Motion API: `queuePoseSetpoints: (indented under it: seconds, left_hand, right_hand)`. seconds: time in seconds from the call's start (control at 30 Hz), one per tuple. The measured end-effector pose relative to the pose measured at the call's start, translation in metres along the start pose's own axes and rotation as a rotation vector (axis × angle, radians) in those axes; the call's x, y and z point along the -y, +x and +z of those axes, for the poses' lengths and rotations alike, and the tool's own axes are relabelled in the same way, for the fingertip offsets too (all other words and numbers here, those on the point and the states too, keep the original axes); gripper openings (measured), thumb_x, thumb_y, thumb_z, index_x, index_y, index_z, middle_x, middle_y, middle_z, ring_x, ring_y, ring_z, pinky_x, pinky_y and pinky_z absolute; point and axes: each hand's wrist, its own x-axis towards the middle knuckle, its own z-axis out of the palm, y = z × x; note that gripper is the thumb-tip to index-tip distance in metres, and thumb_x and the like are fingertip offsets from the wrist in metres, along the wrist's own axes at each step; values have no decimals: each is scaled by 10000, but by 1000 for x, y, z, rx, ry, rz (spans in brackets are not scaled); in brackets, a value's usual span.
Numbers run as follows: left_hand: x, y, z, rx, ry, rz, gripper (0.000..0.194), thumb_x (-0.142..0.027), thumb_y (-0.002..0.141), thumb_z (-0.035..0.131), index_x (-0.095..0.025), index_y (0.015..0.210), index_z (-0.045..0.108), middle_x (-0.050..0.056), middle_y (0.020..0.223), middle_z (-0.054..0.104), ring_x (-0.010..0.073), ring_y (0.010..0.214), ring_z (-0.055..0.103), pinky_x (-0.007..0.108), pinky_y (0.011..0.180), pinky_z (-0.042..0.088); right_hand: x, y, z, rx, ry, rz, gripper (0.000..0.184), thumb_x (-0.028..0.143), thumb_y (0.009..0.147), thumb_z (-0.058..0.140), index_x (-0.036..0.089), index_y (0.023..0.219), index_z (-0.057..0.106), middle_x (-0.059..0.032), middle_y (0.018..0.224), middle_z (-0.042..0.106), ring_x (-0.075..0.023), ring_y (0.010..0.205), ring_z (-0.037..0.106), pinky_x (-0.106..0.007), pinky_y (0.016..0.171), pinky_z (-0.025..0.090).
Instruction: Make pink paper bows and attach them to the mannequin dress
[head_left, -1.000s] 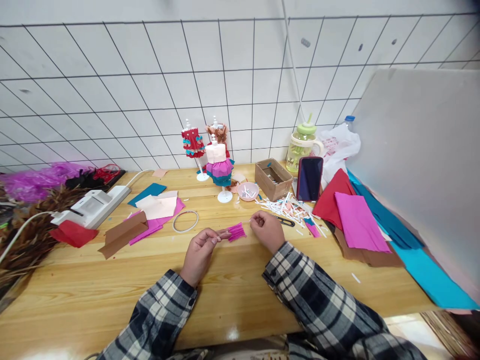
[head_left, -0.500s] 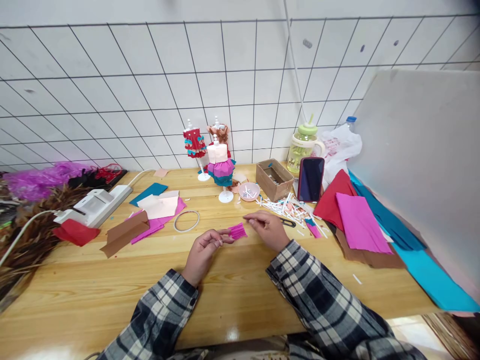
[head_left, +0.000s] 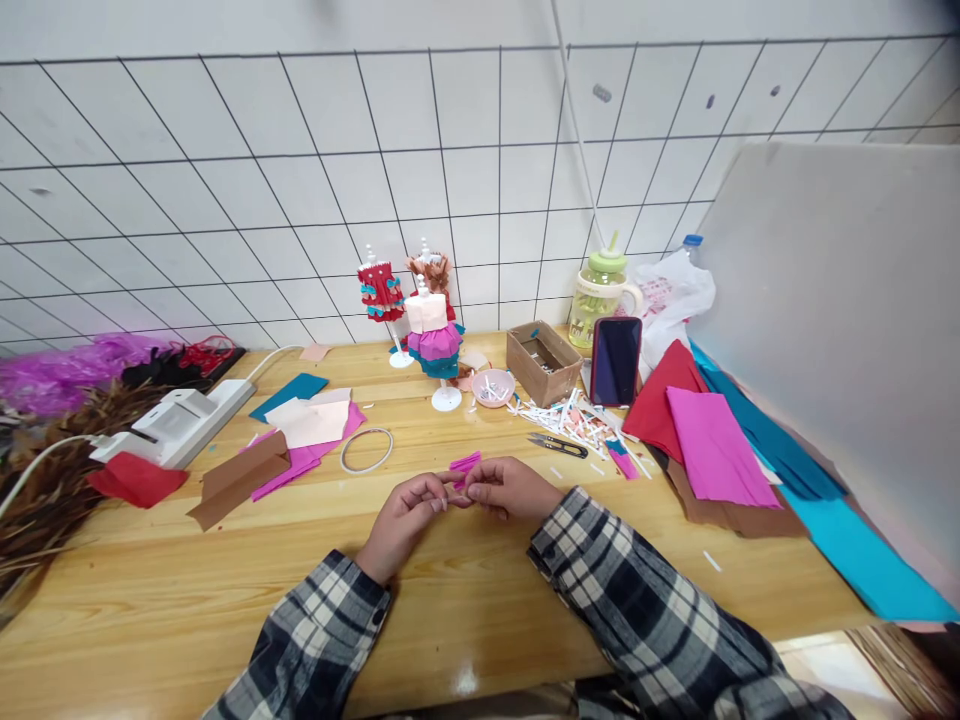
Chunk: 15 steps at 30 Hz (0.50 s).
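Two hands at one spot now: left fingers pinched on the pleated pink piece [head_left: 465,463], right ones curled in close, can't tell if gripping. The right hand [head_left: 517,488] has come over to the left hand [head_left: 401,520], so the snips [head_left: 559,445] on the desk [head_left: 450,620] show fully

The person wears loose long sleeves [head_left: 645,590] in black, white and grey-blue plaid, with buttoned cuffs [head_left: 559,525].
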Motion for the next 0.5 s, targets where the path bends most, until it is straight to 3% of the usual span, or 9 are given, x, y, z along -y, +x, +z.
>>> queuePoseSetpoints:
  seconds: [0.07, 0.2, 0.3, 0.37, 0.43, 0.5]
  left_hand:
    - [-3, 0, 1, 17, 41, -5, 173, -338, 747, 682, -188, 706, 605, 97, 927, 736, 267, 949, 662, 417, 908, 449]
    - [-9, 3, 0, -65, 246, 13, 154, -318, 767, 668, -176, 707, 667, 63, 819, 732, 226, 862, 657, 352, 865, 456]
    - [-8, 6, -3, -109, 152, -100, 162, -306, 766, 649, -165, 695, 682, 55, 710, 718, 197, 716, 641, 315, 745, 469]
    - [-7, 8, -4, -105, -16, -216, 157, -303, 740, 659, -155, 687, 668, 63, 658, 700, 186, 649, 628, 288, 632, 450]
    - [-6, 8, -3, -106, -129, -298, 154, -300, 712, 683, -149, 698, 657, 68, 639, 689, 174, 611, 617, 258, 546, 402]
    - [-6, 7, -1, -101, -107, -304, 168, -312, 709, 697, -148, 716, 660, 67, 652, 697, 154, 581, 594, 241, 519, 368]
  right_hand:
    - [1, -1, 2, -12, -182, -34, 203, 336, 907, 506, 175, 870, 624, 43, 581, 578, -92, 466, 495, -209, 464, 408]
    - [4, -4, 9, -294, -754, -223, 128, 212, 926, 476, 174, 923, 598, -41, 859, 654, -147, 759, 601, -251, 663, 461]
    - [5, -8, 7, -352, -1032, -353, 164, 246, 944, 471, 198, 1000, 618, -61, 977, 666, -153, 835, 615, -247, 706, 461]
    - [7, -10, 3, -349, -1092, -474, 206, 225, 949, 449, 212, 1031, 637, -64, 1015, 681, -154, 886, 626, -250, 763, 469]
    - [10, -13, -2, -437, -1058, -563, 280, 170, 936, 414, 211, 1099, 638, -80, 1084, 678, -171, 991, 617, -286, 860, 470]
    - [14, -15, -4, -512, -989, -625, 377, 139, 910, 387, 198, 1222, 591, -99, 1180, 650, -195, 1111, 574, -352, 952, 448]
